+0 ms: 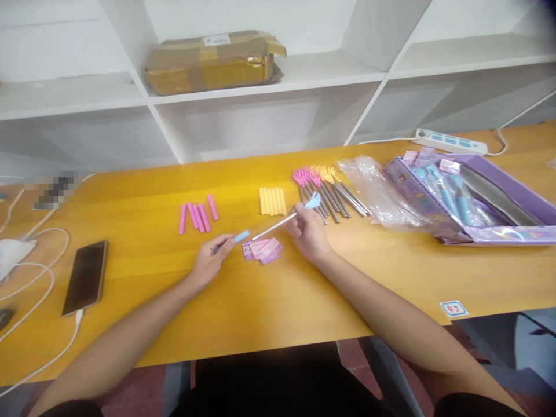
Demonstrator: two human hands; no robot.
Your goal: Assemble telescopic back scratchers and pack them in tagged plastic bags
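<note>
My left hand (211, 259) is closed on a light blue tube (242, 236). In my right hand (310, 234) is a metal rod (273, 226) with a blue hand-shaped head (313, 201); the rod's free tip points at the tube, a small gap apart. Beneath them lie several small pink and purple cards (263, 250). Yellow tubes (272, 201) lie side by side behind the rod, and several pink tubes (197, 215) lie to the left. Metal rods with pink and yellow hand-shaped heads (328, 188) are gathered behind my right hand.
Clear plastic bags (377, 194) lie beside a purple box (467, 231) holding wrapped blue items, at the right. A power strip (452, 142) is behind it. A phone (86, 277) with a white cable lies left. A taped carton (212, 63) sits on the white shelf (269, 92).
</note>
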